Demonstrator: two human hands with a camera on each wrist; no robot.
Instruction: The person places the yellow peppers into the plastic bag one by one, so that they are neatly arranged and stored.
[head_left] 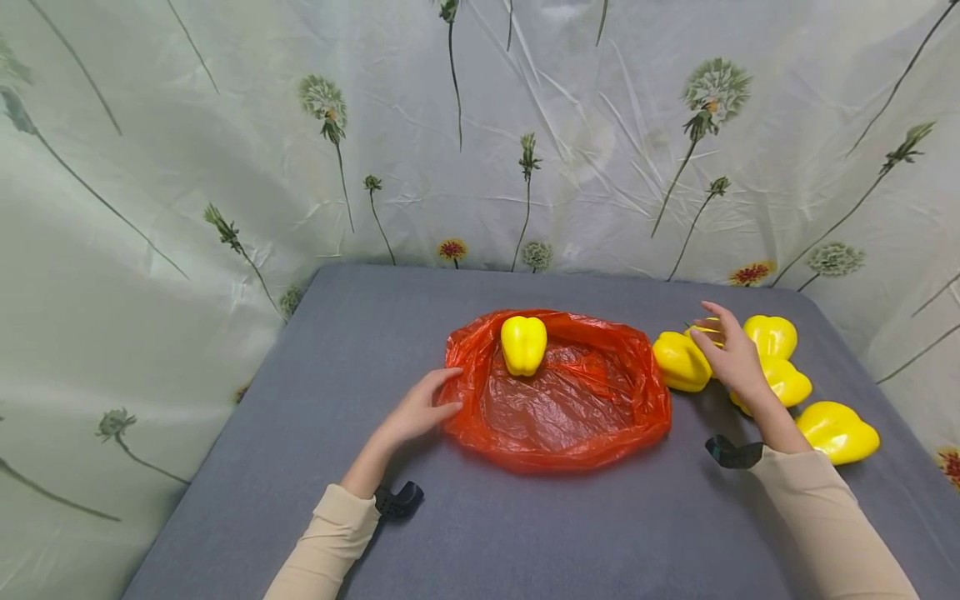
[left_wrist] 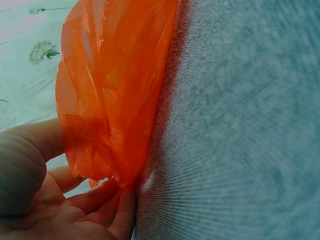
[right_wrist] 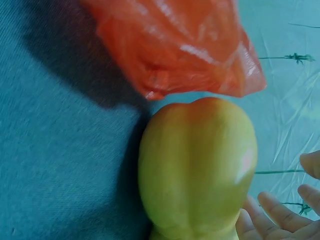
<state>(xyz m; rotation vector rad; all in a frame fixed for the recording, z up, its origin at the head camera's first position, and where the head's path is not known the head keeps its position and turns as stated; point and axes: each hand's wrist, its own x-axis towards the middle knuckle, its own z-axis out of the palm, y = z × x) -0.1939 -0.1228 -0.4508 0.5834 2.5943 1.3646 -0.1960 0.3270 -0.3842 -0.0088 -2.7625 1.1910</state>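
Observation:
A red plastic bag (head_left: 555, 458) lies spread open on the grey table, with one yellow bell pepper (head_left: 524, 345) inside at its far left rim. My left hand (head_left: 414, 408) rests against the bag's left side, thumb and fingers spread apart; up close, the left hand (left_wrist: 65, 195) touches the thin orange-looking plastic (left_wrist: 120, 100). To the right, my right hand (head_left: 731, 354) hovers over a group of peppers, fingers loosely extended and holding nothing. Nearest it is a yellow bell pepper (head_left: 681, 362) beside the bag, large in the right wrist view, where the fingers (right_wrist: 272, 215) appear beside it.
Several more yellow bell peppers (head_left: 838, 433) sit on the right side of the table (head_left: 570, 533), one partly hidden behind the right hand. A pale curtain (head_left: 420, 167) printed with dandelions hangs behind and beside the table. Dark bands (head_left: 399, 500) are worn at both wrists.

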